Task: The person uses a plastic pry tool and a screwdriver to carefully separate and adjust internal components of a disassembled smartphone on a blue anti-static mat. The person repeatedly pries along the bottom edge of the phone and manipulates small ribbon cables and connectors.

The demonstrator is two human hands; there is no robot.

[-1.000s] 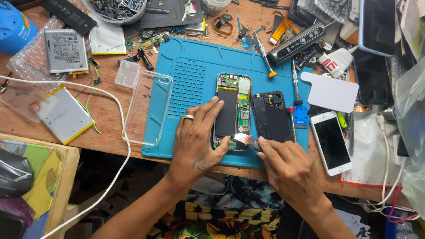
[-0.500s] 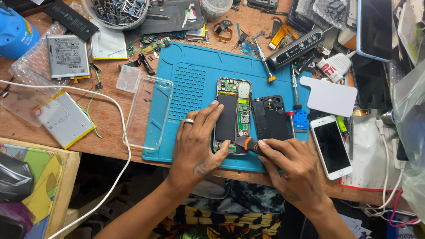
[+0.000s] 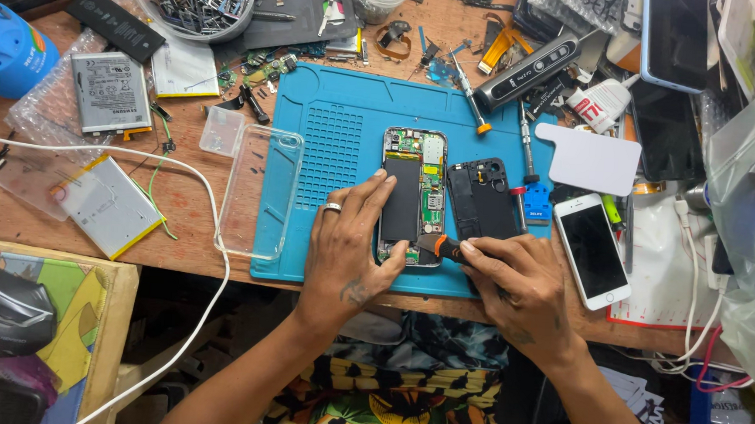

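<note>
Blue silicone matting is spread over the cluttered wooden bench, and the opened phone, its battery and circuit boards exposed, is laid face down near the middle of it, with the black back cover just to its right. The phone's left edge and lower end are steadied by the left hand, whose fingers are spread flat and closed on nothing. A small orange-and-black screwdriver is pinched in the right hand, its tip placed at the phone's lower right corner.
</note>
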